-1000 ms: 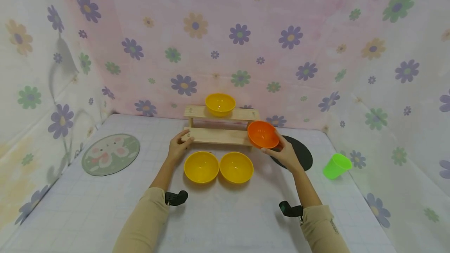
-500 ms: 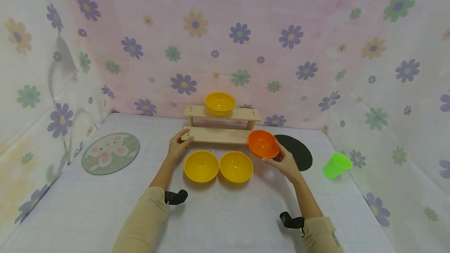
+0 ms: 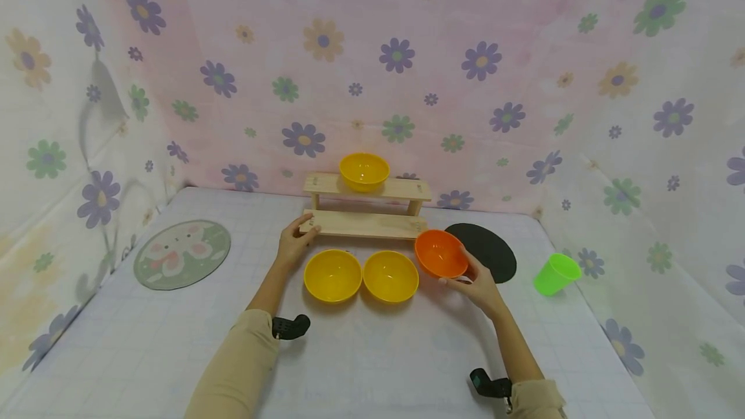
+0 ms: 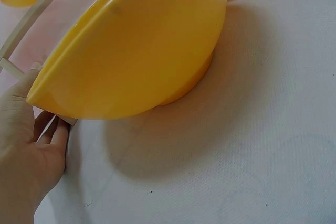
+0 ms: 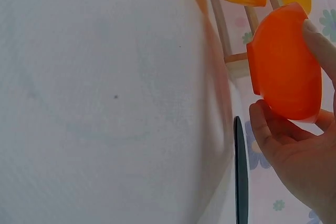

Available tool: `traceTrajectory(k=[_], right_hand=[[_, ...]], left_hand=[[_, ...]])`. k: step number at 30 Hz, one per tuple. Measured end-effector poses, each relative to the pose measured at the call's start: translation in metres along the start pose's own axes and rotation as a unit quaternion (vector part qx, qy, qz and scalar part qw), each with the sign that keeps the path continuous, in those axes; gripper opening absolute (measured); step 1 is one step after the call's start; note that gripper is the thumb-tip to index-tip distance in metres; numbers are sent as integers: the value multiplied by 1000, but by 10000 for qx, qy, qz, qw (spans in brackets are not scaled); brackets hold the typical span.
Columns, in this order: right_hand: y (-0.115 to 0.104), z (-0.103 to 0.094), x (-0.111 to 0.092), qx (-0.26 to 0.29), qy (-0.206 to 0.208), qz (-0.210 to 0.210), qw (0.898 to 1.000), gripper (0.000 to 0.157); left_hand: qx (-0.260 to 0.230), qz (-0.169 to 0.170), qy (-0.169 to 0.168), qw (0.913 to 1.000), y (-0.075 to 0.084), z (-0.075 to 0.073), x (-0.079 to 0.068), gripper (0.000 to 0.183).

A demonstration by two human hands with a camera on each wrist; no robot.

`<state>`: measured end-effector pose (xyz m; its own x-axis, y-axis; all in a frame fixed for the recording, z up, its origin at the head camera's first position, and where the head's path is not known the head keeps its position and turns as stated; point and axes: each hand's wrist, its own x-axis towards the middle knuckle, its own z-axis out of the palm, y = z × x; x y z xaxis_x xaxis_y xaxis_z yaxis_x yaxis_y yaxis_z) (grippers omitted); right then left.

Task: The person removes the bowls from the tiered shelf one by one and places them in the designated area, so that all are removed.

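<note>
My right hand (image 3: 480, 284) holds an orange bowl (image 3: 440, 254) by its right side, thumb at the rim and fingers beneath. In the right wrist view the orange bowl (image 5: 289, 66) hangs above the tabletop. A two-tier wooden rack (image 3: 367, 224) stands at the back, and my left hand (image 3: 293, 244) grips the left end of its lower board. One yellow bowl (image 3: 364, 173) sits on the upper board. On the table before the rack, a left yellow bowl (image 3: 333, 277) and a right yellow bowl (image 3: 390, 277) stand side by side; the left one (image 4: 136, 51) partly hides the rack in the left wrist view.
A dark round mat (image 3: 489, 254) lies behind my right hand. Farther right stands a green cup (image 3: 557, 275). On the left lies a round mat with a rabbit picture (image 3: 183, 255). Flowered cloth (image 3: 361, 108) walls the table at the back and both sides.
My right hand has drawn the orange bowl away from the rack's lower right end, toward me and slightly right. The left hand stays on the rack.
</note>
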<state>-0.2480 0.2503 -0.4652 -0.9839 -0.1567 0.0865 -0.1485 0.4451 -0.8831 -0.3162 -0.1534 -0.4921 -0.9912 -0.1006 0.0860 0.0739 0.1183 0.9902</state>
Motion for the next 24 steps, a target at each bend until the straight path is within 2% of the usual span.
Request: traceTrajectory(k=[5,14,24], right_hand=[[7,-4,-8,6,-17,-190,9998,85],[17,-8,-20,164,-48,91,9998,86],[22,-6,-25,147,-160,6,9998,83]], left_hand=[[-69,-15,17,10000,1,0,-1,50],[-97,-31,-7,9999,2,0,-2,49],[-108,3,-16,9999,0,0,-1,50]])
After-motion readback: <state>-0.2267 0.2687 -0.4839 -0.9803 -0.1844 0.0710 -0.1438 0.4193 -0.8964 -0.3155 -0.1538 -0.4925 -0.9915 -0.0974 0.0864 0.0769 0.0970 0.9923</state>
